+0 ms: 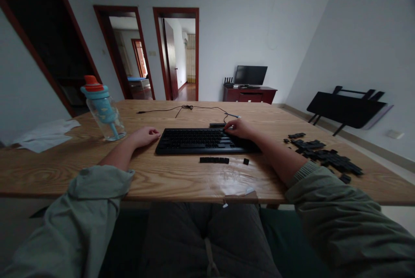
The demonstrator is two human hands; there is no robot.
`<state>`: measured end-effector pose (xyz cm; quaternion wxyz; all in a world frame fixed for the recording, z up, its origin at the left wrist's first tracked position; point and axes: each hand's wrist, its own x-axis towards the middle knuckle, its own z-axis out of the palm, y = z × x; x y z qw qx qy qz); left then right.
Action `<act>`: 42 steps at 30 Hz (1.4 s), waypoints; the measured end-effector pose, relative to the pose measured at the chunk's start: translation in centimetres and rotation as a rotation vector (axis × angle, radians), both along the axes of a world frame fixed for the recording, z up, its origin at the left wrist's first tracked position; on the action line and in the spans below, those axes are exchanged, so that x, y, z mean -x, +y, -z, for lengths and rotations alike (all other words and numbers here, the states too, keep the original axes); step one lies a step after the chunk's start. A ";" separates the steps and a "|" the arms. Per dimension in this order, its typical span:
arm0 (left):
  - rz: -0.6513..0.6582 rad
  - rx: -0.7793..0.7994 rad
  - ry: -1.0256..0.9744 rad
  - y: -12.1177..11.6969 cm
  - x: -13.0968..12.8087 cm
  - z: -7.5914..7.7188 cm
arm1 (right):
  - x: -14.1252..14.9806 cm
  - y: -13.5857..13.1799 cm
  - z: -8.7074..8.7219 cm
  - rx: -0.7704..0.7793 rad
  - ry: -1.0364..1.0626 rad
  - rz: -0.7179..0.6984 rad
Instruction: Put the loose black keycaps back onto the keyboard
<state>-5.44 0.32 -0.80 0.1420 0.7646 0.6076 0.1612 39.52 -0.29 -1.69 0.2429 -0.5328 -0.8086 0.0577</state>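
Note:
A black keyboard [191, 139] lies on the wooden table in front of me. Its right part shows a lighter section without keycaps, partly covered by my hand. My right hand [241, 129] is over the keyboard's upper right, fingertips pinched together at its far edge; whatever is between them is too small to make out. On the table at the keyboard's left end rests my left hand [145, 136], its fingers curled in, with nothing visible in them. A row of black keycaps [214, 160] sits just in front of the keyboard, and a single keycap [246, 161] lies to its right.
Loose black keycaps [330, 154] are heaped at the right of the table [155, 180]. A clear bottle [105, 116] with a red and blue lid stands at left, near white paper [48, 134]. A thin cable [204, 107] runs behind the keyboard.

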 end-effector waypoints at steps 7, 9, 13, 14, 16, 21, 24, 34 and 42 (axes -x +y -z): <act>-0.030 0.012 -0.019 0.0 -0.1 -0.1 | -0.6 0.5 0.3 0.013 -0.005 -0.031; -0.024 0.007 -0.024 0.0 -0.1 -0.1 | -0.6 0.6 0.5 -0.003 0.000 -0.036; -0.018 0.010 -0.033 0.1 -0.1 0.0 | -0.6 0.8 0.6 -0.015 0.004 -0.033; -0.019 0.011 -0.033 0.1 -0.1 0.0 | -0.5 0.8 0.6 -0.015 0.004 -0.028; -0.020 0.006 -0.028 0.0 -0.2 -0.1 | -0.5 0.9 0.6 -0.018 0.005 -0.024; -0.027 0.005 -0.020 -0.4 -0.5 -0.5 | -0.5 0.9 0.6 -0.028 0.013 -0.030; -0.020 0.018 -0.024 -0.4 -0.5 -0.4 | -0.5 0.8 0.7 -0.034 0.030 -0.032; -0.019 0.002 -0.036 -0.1 -0.2 -0.2 | -0.4 0.5 0.3 -0.010 -0.009 -0.031; -0.027 0.011 -0.044 -0.2 -0.3 -0.3 | -0.4 0.3 0.5 -0.071 -0.098 -0.097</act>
